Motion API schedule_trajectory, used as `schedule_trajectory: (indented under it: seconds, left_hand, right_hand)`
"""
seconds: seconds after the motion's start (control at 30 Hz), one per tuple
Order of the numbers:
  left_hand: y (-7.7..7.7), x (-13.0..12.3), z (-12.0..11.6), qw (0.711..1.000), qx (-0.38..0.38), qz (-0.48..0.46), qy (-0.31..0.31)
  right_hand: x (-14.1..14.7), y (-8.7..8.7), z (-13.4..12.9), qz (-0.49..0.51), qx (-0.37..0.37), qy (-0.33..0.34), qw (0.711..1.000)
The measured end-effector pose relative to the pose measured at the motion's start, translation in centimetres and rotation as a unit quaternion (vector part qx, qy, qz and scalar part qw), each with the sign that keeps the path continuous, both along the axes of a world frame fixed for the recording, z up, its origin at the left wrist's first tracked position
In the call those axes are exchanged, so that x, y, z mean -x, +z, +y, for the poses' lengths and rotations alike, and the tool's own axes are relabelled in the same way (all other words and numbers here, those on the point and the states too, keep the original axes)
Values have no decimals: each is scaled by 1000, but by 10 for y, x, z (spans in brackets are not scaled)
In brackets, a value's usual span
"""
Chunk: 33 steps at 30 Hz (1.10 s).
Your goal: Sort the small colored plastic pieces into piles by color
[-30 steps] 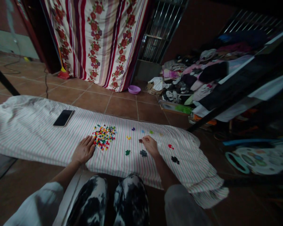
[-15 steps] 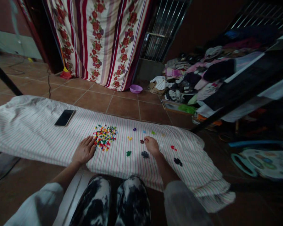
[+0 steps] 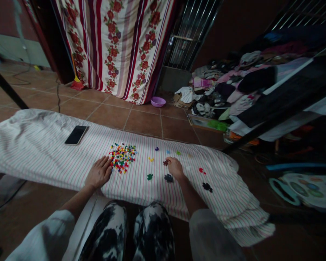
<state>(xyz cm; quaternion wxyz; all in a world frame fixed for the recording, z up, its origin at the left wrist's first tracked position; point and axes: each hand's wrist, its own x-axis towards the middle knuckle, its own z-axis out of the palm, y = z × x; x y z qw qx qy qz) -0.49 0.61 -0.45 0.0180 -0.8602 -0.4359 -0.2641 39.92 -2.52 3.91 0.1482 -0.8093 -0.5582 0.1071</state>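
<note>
My left hand (image 3: 100, 172) lies flat on the striped cloth (image 3: 49, 159), fingers stretched toward the left edge of a pile of small mixed-colour beads (image 3: 123, 156). My right hand (image 3: 175, 167) is closed in a pinch at a small cluster of brown beads (image 3: 165, 163); whatever sits between its fingertips is too small to make out. Around it lie sorted clusters: dark grey beads (image 3: 168, 178), green beads (image 3: 150, 177), yellow beads (image 3: 151, 159), purple beads (image 3: 157, 149), light green beads (image 3: 178, 153), red beads (image 3: 202, 170) and black beads (image 3: 207, 187).
A phone (image 3: 76, 135) rests on the cloth to the left. Beyond the cloth, a purple basin (image 3: 158, 102) stands on the tiled floor by a floral curtain (image 3: 125, 47). Heaped clothes (image 3: 228, 83) fill the back right. Dark slanting bars (image 3: 8, 87) flank the cloth.
The view has shifted slightly, so everything sits a little further right. My right hand stays at the brown beads, and my left hand still lies by the pile.
</note>
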Motion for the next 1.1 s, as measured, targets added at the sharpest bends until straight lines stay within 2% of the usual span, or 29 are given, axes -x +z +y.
schedule_trajectory:
  seconds: [0.3, 0.47, 0.63, 0.73, 0.83, 0.97, 1.03, 1.1]
  left_hand:
    - [0, 0, 0, 1000, -8, 16, 14]
    - [1, -1, -1, 1000, -5, 19, 22]
    - [1, -2, -2, 999, 2, 26, 34]
    - [-1, -2, -1, 999, 2, 12, 35]
    - [-3, -2, 0, 999, -5, -22, 34]
    - [-2, -2, -2, 996, -15, -71, 51]
    - [-1, -2, -3, 995, -13, -81, 64]
    - [1, -2, -4, 994, -10, -82, 72]
  right_hand:
    - [3, -1, -1, 13, -10, -10, 1000]
    - [0, -3, -3, 16, -32, 17, 999]
    - [11, 5, 1, 5, -113, 33, 993]
    - [38, 13, 6, 37, -169, 84, 981]
    - [78, 15, 8, 93, -188, 161, 964]
    - [139, 9, -1, 146, -119, 311, 931]
    - [165, 6, -7, 145, -67, 384, 909]
    - [184, 4, -12, 120, -34, 426, 896]
